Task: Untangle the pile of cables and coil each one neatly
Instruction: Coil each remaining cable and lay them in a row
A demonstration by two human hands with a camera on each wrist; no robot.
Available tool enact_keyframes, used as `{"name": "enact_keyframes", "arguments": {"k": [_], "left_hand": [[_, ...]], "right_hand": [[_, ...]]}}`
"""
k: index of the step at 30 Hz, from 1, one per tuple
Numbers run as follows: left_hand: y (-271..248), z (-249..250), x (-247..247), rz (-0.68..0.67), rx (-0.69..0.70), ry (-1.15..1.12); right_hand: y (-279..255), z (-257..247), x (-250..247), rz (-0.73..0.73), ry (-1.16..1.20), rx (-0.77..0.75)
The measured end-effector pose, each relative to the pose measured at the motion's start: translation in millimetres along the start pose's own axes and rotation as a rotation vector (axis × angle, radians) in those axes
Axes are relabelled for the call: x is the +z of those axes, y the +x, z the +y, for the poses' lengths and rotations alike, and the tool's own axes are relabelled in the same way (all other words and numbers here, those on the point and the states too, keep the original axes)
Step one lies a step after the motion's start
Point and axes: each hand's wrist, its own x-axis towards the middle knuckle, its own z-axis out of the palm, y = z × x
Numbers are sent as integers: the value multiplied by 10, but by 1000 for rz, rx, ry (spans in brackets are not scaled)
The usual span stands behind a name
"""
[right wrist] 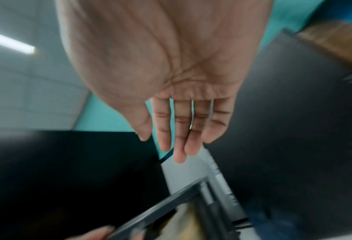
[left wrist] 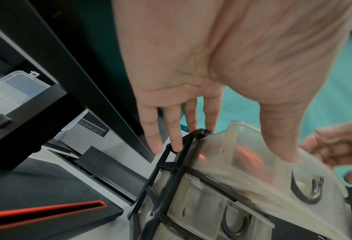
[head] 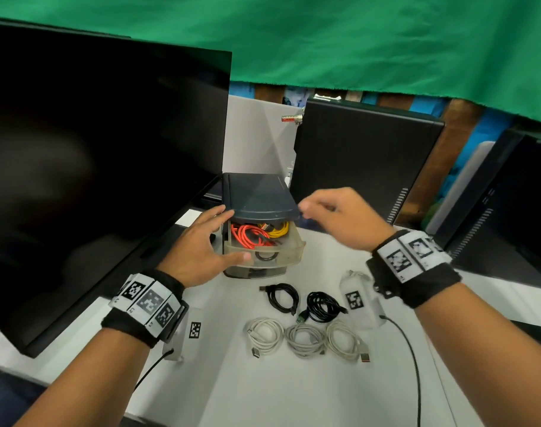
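Note:
A small drawer unit with a dark lid (head: 258, 195) stands on the white table (head: 293, 392). Its translucent top drawer (head: 267, 250) is pulled out and holds a red cable (head: 247, 234) and a yellow cable (head: 278, 230). My left hand (head: 236, 235) spans the unit's left side, fingers straight against the black frame (left wrist: 177, 162) and thumb on the drawer front (left wrist: 253, 170). My right hand (head: 304, 211) hovers empty over the lid's right edge; the right wrist view shows its fingers (right wrist: 179, 146) straight. Two black coils (head: 283, 295) (head: 323, 306) and three white coils (head: 264, 334) (head: 304, 339) (head: 344, 340) lie in front.
A large dark monitor (head: 93, 164) leans close on the left. A black computer tower (head: 361, 161) stands behind the unit and another (head: 515, 204) at the right. White tagged blocks (head: 357, 298) (head: 193, 329) and thin black wrist wires (head: 414, 359) lie near the coils.

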Motion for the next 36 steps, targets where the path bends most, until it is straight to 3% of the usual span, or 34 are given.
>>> {"name": "enact_keyframes", "arguments": {"k": [2,3,6,8,15,18,20,23,26,31,36], "left_hand": [[23,-12,24,14,0,10],[38,-13,31,20,0,7],[78,-13,54,69,1,-20],[108,-6,80,147,9,-36],[249,74,204,435,-130,78],[230,88,282,503,-129,150],[172,63,381,434,-48,198],[30,46,540,162,64,245],[-12,33,653,7,56,387],[-16,142,706,59,34,543],[-29,158,597,234,-148,408]], "right_hand": [[-67,283,-175,107,100,150],[-116,457,-222,82,79,247],[-332,941,-131,-263,-206,533],[-465,1110,10,-417,-292,618],[-513,1402,131,-213,-377,668],[-528,1539,206,-248,-380,701],[-545,1593,263,-310,-350,708],[-562,1600,318,-356,-386,670],[-549,1567,314,-352,-417,630],[-560,1516,307,-335,-454,621],[-618,1494,319,-297,-452,621]]}}
